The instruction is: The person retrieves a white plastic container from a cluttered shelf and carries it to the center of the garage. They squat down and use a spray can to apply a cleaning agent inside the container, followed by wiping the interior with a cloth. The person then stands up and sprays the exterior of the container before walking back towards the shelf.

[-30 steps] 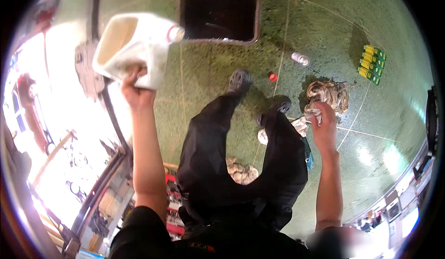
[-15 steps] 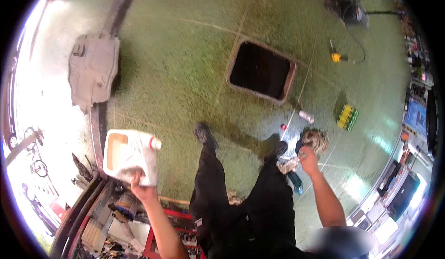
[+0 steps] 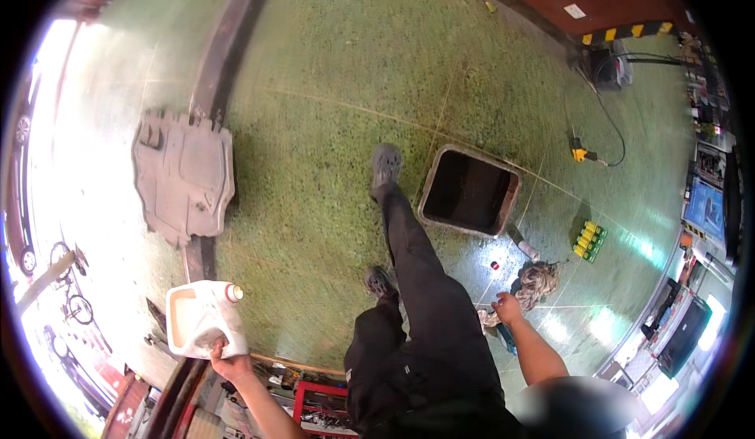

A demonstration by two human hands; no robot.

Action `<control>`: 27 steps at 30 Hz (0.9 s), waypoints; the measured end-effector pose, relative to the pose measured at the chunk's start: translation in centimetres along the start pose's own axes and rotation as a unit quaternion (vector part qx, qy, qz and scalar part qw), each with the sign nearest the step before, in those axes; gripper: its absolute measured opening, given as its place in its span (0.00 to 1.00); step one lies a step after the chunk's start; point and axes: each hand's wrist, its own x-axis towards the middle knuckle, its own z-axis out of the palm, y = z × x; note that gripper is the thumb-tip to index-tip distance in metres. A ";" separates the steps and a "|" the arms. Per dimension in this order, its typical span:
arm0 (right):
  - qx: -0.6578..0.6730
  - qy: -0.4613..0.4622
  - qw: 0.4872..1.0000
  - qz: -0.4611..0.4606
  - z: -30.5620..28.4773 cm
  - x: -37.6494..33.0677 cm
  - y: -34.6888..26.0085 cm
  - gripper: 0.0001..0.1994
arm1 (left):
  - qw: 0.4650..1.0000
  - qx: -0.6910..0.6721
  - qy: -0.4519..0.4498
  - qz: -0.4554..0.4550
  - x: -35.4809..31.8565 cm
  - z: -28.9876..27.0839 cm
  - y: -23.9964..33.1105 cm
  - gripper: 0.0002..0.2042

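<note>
The left hand (image 3: pixel 224 356) has its grip clamped on a white plastic jug (image 3: pixel 200 319), held low at the left over a green workshop floor (image 3: pixel 330 124). The right hand (image 3: pixel 507 309) grips a rag (image 3: pixel 491 321) loosely near a square floor pit (image 3: pixel 470 191), with a grey underbody panel (image 3: pixel 183 173) lying well apart.

Jug (image 3: pixel 200 318) in my left hand (image 3: pixel 228 360), low left | panel (image 3: pixel 185 173) on the floor beyond the jug | floor pit (image 3: pixel 470 191) right of my forward foot (image 3: pixel 385 165) | rag bundle (image 3: pixel 537 279) just beyond my right hand (image 3: pixel 507 309) | cans (image 3: pixel 588 240) right of the pit | toolbox (image 3: pixel 318 404) below, between my arms.
</note>
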 end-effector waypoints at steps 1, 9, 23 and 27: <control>0.005 -0.024 1.000 0.007 -1.4 1.3 -1.6 0.24 | 1.000 0.023 0.018 -0.007 1.0 2.6 -0.3 0.09; 0.236 -0.007 0.968 -0.088 -21.8 17.9 -23.7 0.24 | 0.998 0.013 -0.049 -0.035 9.8 27.3 -9.9 0.13; 0.697 -0.062 0.715 -0.019 -61.0 40.7 -62.6 0.20 | 0.973 0.047 -0.130 -0.186 21.8 84.1 -36.6 0.12; 0.687 -0.064 0.722 -0.051 -70.7 50.7 -77.4 0.19 | 0.946 0.033 -0.232 -0.223 21.7 95.3 -41.6 0.13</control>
